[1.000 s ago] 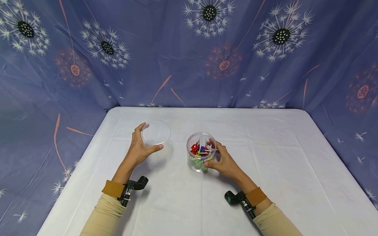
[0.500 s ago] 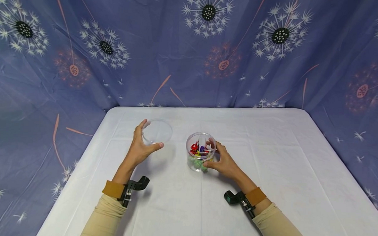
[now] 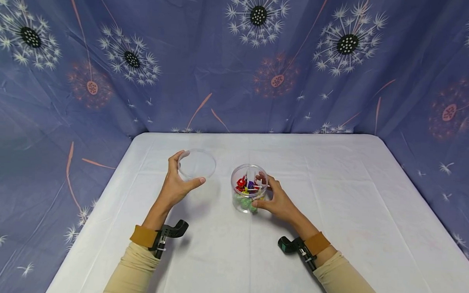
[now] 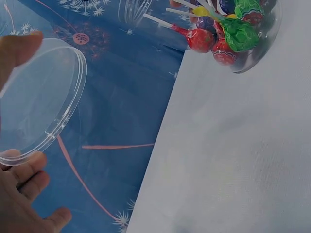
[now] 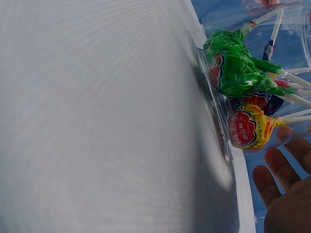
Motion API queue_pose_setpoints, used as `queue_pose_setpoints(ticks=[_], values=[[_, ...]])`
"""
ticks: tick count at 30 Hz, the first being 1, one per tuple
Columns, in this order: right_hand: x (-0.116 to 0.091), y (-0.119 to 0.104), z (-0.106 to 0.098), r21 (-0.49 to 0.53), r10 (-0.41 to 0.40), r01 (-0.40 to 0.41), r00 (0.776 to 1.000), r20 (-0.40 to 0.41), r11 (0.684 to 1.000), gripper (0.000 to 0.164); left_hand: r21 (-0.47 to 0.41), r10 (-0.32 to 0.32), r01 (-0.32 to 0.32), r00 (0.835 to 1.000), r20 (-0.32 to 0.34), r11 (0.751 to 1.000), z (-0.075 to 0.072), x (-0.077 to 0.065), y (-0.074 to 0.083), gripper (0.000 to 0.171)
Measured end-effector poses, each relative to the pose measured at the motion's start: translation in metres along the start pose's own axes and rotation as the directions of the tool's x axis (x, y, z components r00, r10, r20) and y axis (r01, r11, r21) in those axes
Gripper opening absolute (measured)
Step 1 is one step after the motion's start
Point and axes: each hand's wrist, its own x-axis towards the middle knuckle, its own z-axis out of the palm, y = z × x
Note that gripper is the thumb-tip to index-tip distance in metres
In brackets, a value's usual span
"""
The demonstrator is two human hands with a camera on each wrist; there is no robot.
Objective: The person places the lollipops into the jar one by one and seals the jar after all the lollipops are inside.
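Note:
In the head view my left hand [image 3: 175, 187] holds a clear round lid [image 3: 197, 163] above the table, its rim between thumb and fingers. The left wrist view shows the lid [image 4: 43, 99] tilted, with the thumb at one edge and fingertips at the opposite one. To the right, a clear plastic jar [image 3: 237, 203] stands upright with its top uncovered. My right hand [image 3: 280, 204] grips the jar's right side, thumb in front and fingers behind. Inside are several lollipops [image 5: 238, 75] in green, yellow, red and purple wrappers, their white sticks pointing up.
A white cloth [image 3: 334, 188] covers the table. Behind it and at both sides hangs a blue curtain [image 3: 207, 42] printed with dandelions. Each wrist wears a brown strap with a black camera mount [image 3: 165, 237].
My left hand has shifted slightly right with the lid, a little closer to the jar. The right hand and jar have stayed in place.

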Motion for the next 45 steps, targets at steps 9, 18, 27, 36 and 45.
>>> queue_pose_setpoints(ticks=[9,18,27,36,45], values=[[-0.008,-0.033,-0.005,-0.004,0.013,-0.013,1.0,0.012,1.0,0.085,-0.025,0.058,-0.057,0.998,0.032,0.998,0.001,0.002,-0.003,0.101],[0.0,-0.007,-0.001,0.012,0.015,-0.016,1.0,0.009,1.0,0.089,-0.024,0.121,-0.12,0.992,0.031,0.992,0.006,0.002,0.0,0.106],[0.002,0.006,0.0,0.009,-0.001,0.001,1.0,0.0,1.0,0.091,-0.105,0.107,-0.1,0.993,0.058,0.989,0.011,0.002,-0.003,0.103],[0.0,0.004,-0.001,0.0,0.021,-0.021,1.0,-0.002,1.0,0.093,-0.159,0.158,-0.146,0.986,0.062,0.976,0.011,0.0,0.003,0.099],[0.0,0.008,-0.001,0.009,-0.01,0.01,1.0,-0.001,1.0,0.09,-0.216,0.132,-0.112,0.988,0.083,0.97,0.019,0.0,-0.001,0.096]])
